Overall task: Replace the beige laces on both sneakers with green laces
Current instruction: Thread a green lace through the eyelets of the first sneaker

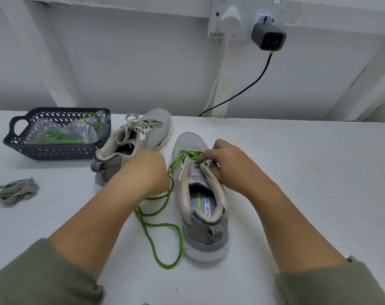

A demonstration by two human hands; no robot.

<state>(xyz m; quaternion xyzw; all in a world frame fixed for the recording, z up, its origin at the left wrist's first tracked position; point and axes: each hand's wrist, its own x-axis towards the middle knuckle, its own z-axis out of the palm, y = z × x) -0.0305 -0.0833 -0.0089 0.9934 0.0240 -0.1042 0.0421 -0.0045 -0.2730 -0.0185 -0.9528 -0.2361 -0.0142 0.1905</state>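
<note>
My left hand [147, 170] gripping the green lace [167, 266], my right hand [227, 165] pinching the near sneaker [200, 231] at its eyelets

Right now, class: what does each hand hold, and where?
Right hand pinches the near sneaker at its eyelet flap. Left hand appears to grip the green lace near the eyelets; fingers hidden.

The near sneaker [187, 140] has a grey knitted mesh upper, matt beige suede-like trim and a smooth pale rubbery sole; the far sneaker [153, 126] looks the same. The green lace [167, 266] is a round, fuzzy woven cord; the loose beige laces [15, 191] are flat matt cloth. The basket [55, 154] is dark perforated plastic, the clear bag [77, 131] glossy crinkled film. The tabletop [297, 172] is white, matt, faintly grainy.
</note>
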